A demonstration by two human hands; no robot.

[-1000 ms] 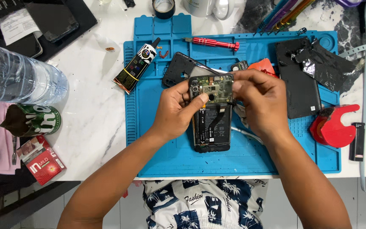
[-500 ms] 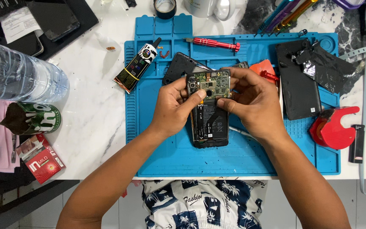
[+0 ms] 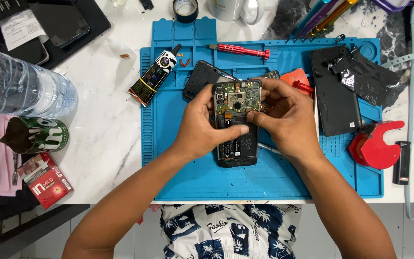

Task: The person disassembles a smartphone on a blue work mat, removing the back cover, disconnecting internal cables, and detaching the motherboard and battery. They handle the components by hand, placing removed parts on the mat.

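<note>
An opened black smartphone with its green circuit board and dark battery exposed point(image 3: 236, 123) is held just above the middle of the blue silicone repair mat point(image 3: 192, 177), back side up, so that the internals face the camera. It is gripped along its left edge by the left hand point(image 3: 201, 127), whose thumb lies across the battery area; the right hand point(image 3: 286, 117) is closed around the right edge, its fingertips point(image 3: 254, 116) pressed at the board's lower border, seemingly to steady or seat a part (what lies beneath the fingers is hidden).

Just behind the phone, on the far side, a black curved back cover point(image 3: 200, 79) and an orange plastic pry piece point(image 3: 295, 76) lie on the mat, close at hand. To the left, a black glue tube with a nozzle point(image 3: 154, 76) lies diagonally across the mat's edge. A red-handled screwdriver point(image 3: 240, 50) rests along the far rim. To the right, a black flat panel with crumpled dark film point(image 3: 343, 84) takes up the mat's corner, and a red tape dispenser point(image 3: 374, 144) sits at the right edge.

Open mat remains near the person, below the phone and wrists. A clear plastic water bottle point(image 3: 20, 88) lies well apart on the left.
</note>
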